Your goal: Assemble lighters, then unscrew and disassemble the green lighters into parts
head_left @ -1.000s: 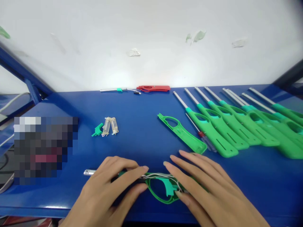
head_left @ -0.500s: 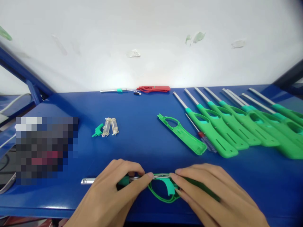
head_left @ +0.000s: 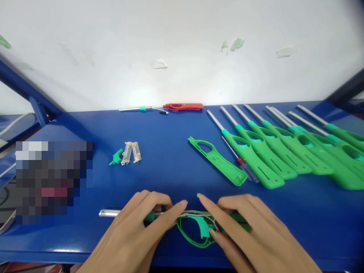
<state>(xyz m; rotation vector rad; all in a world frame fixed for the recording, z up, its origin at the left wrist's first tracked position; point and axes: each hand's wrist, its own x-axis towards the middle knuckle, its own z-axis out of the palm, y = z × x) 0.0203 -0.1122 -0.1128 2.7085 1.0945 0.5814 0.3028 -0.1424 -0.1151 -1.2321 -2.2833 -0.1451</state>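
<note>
A green lighter shell (head_left: pixel 191 241) with a long metal tube (head_left: pixel 109 213) lies across the front of the blue table, its inside facing up. Thin white wires (head_left: pixel 196 213) run along its top edge, and a teal trigger (head_left: pixel 203 226) sits in the finger loop. My left hand (head_left: pixel 136 227) is closed around the tube end of the shell, thumb near the wires. Over the handle end, my right hand (head_left: pixel 250 227) grips the shell with its index finger raised off the wires. The handle is mostly hidden under that hand.
A loose green half shell (head_left: pixel 218 161) and a screwdriver (head_left: pixel 243 166) lie beyond my hands. Several assembled green lighters (head_left: pixel 256 163) line the right. Two clear fuel tanks (head_left: pixel 132 152) and a teal trigger piece (head_left: pixel 116 157) lie left. A red shell (head_left: pixel 184 107) rests by the wall.
My right index finger has lifted off the wires and extended up and left, while the wires now bow out near the trigger. My left hand has barely shifted.
</note>
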